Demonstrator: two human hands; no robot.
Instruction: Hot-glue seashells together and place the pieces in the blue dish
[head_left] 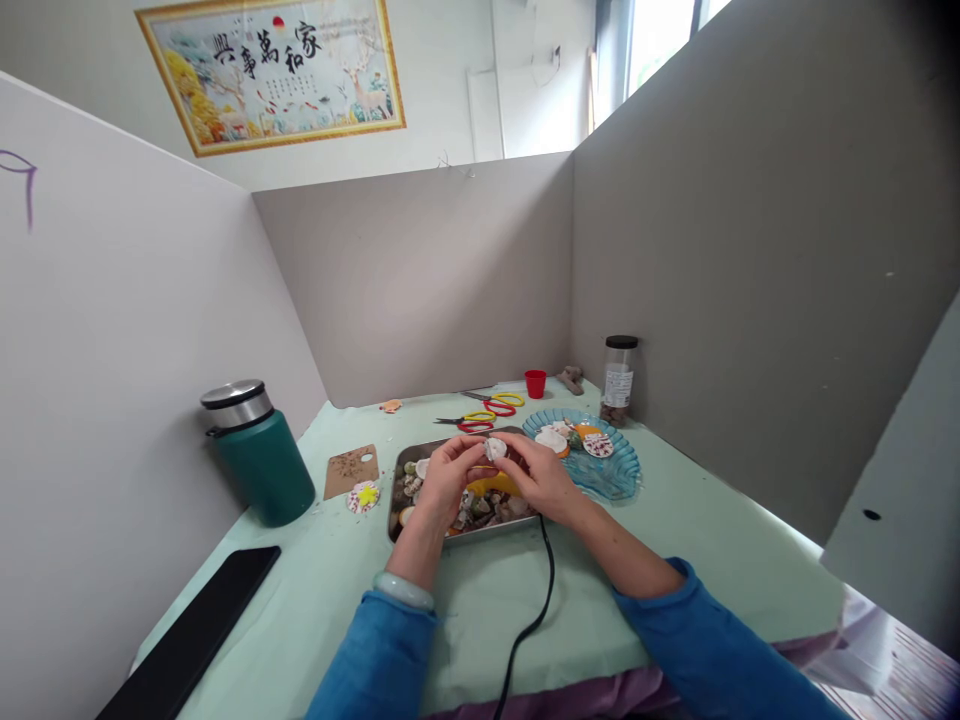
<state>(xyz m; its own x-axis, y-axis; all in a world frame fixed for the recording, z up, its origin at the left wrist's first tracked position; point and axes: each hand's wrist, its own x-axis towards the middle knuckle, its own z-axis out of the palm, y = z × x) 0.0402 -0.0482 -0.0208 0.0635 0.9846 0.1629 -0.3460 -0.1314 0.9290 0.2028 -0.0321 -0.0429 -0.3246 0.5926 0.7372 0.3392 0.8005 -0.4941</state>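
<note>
Above a metal tray (391,520), my left hand (448,475) and my right hand (545,477) meet with fingertips pinched on a small white seashell (495,449). Both hands are closed on it, the left from one side and the right from the other. Shells and small stones (480,512) fill the tray below. Partly hidden under my hands, a yellow object (495,484) lies across the tray. A black cord (541,600) runs from the tray's front edge toward me.
On the right stand a blue scalloped plate (611,480) with decorated discs and a lidded jar (619,380). Scissors (480,416) and a red cup (535,383) lie behind. A green flask (259,460), brown card (346,472), speckled disc (364,497) and black slab (202,620) are left. Partitions enclose the table.
</note>
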